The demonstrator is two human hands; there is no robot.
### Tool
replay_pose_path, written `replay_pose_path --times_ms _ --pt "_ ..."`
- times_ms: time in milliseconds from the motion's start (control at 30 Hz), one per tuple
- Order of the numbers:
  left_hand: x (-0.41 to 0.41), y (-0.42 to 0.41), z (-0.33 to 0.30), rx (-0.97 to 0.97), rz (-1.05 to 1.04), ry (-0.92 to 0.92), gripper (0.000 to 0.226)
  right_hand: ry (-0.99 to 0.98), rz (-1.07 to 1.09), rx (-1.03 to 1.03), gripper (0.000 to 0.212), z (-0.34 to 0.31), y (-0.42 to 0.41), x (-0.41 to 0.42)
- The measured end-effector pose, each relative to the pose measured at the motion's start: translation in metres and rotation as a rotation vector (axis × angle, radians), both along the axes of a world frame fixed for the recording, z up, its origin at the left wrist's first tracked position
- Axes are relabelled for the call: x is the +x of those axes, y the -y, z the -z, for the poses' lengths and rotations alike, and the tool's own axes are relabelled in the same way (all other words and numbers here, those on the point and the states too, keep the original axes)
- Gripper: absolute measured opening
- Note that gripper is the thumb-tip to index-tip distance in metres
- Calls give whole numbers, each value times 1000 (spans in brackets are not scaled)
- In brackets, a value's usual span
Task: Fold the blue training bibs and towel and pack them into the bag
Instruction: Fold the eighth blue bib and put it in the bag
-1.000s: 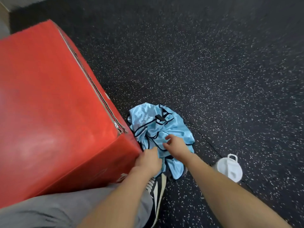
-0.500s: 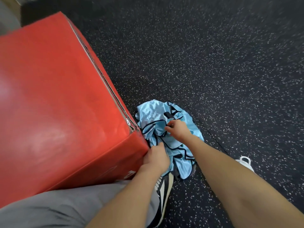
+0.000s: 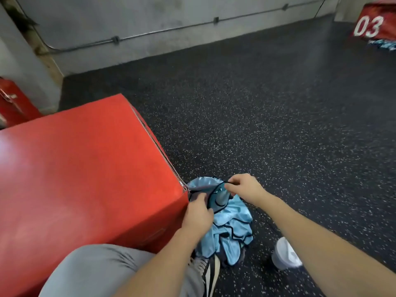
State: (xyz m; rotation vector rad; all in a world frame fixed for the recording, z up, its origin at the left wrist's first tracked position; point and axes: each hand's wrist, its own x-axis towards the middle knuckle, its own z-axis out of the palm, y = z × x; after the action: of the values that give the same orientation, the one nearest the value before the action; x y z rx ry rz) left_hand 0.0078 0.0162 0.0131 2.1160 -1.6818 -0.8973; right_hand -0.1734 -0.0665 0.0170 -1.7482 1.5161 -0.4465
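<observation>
Both hands have lifted the bibs' upper edge since a moment ago: left hand [image 3: 198, 213] closed on cloth beside the red box [image 3: 85, 172] corner, right hand [image 3: 244, 187] pinching the black trim. Blue training bibs [image 3: 232, 230], heaped on the floor [image 3: 257, 125], look light, limp and slippery, so the bound edges seem the surest hold.

I have a single view, from the camera worn on the head. It looks forward and down along both forearms, close over the left hand [image 3: 198, 215] and right hand [image 3: 244, 187] near the bottom centre. The wide lens takes in the red box [image 3: 85, 172] at left, the speckled floor [image 3: 278, 125], and the far grey wall [image 3: 150, 16] along the top.
</observation>
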Motion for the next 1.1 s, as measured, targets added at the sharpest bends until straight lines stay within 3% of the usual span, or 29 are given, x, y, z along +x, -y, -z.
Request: replay_pose_path --times_ms 433,567,733,900,1100 --pt "11 -33 -190 -375 24 -65 57 72 -20 -406 13 -246 -46 13" --pt "13 -43 -249 -505 6 -148 48 69 -45 -532 14 -310 -65 27" --pt "20 -54 -314 -656 -34 -208 31 90 -69 -674 14 -373 -87 46" --pt "36 -65 -351 -710 -78 -190 33 107 -100 -772 14 -424 -111 64" --pt "64 -87 -384 -801 -80 -333 20 124 -139 -835 14 -462 -128 87"
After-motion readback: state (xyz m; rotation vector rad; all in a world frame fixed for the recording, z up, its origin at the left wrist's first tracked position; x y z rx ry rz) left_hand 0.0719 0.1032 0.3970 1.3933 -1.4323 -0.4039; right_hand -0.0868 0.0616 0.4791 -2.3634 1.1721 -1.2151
